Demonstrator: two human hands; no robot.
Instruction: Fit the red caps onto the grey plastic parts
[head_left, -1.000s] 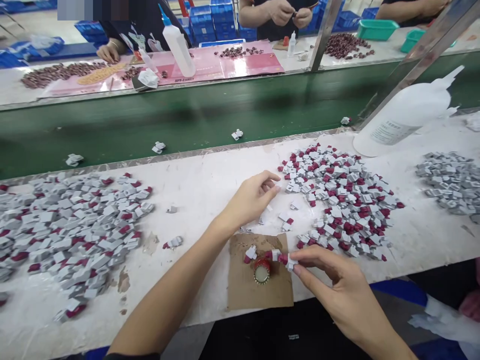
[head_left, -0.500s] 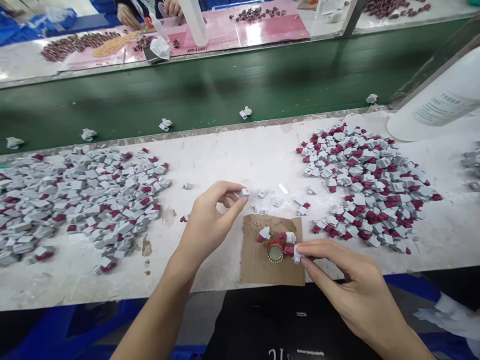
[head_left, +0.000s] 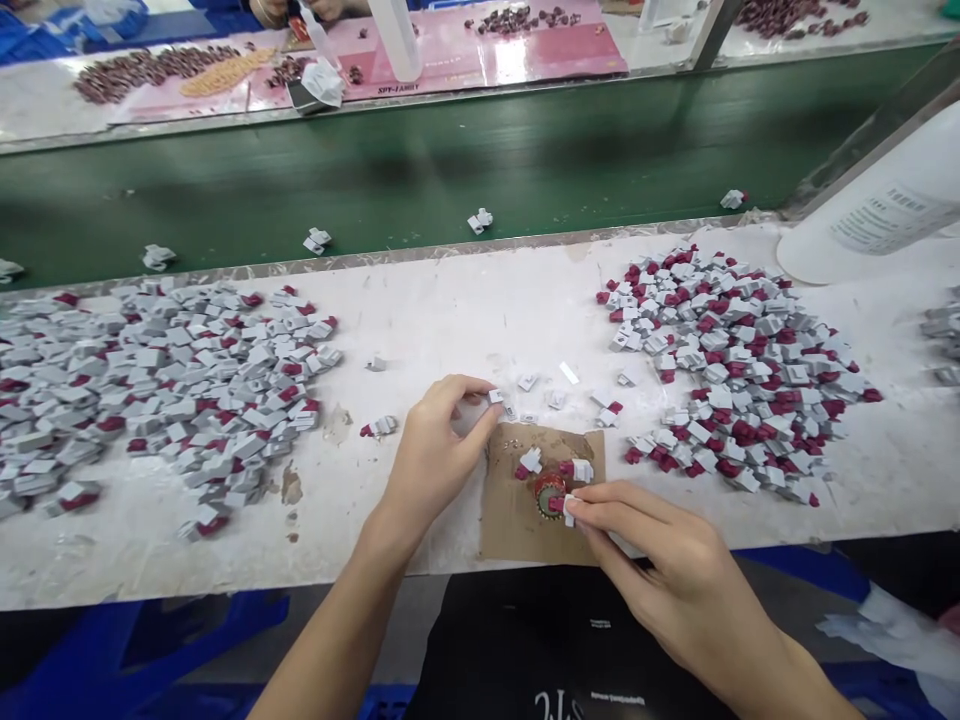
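Note:
Between thumb and forefinger, my left hand (head_left: 442, 445) pinches a small grey plastic block (head_left: 496, 397) just beyond the cardboard's upper left corner. My right hand (head_left: 652, 560) grips a grey-and-maroon plastic piece (head_left: 568, 508), its maroon end over the bottle cap (head_left: 548, 484). Whether that end touches what is in the cap, I cannot tell. The cap lies open side up on a brown cardboard square (head_left: 517, 535). Two more grey-and-maroon pieces, one at the upper left (head_left: 530, 461) and one at the upper right (head_left: 579, 469), rest on the cardboard around the cap.
Heaps of grey and maroon pieces lie left (head_left: 202, 370) and right (head_left: 739, 370), with several loose ones between. A white bottle (head_left: 870, 200) stands at the right. Beyond runs a green belt (head_left: 390, 160) carrying several pieces. A co-worker's hands (head_left: 270, 10) show across it.
My right hand has moved left, bringing the maroon end of its piece from beside the cap to over it. My left hand has shifted slightly right and down, still pinching its block. Belt pieces have shifted left.

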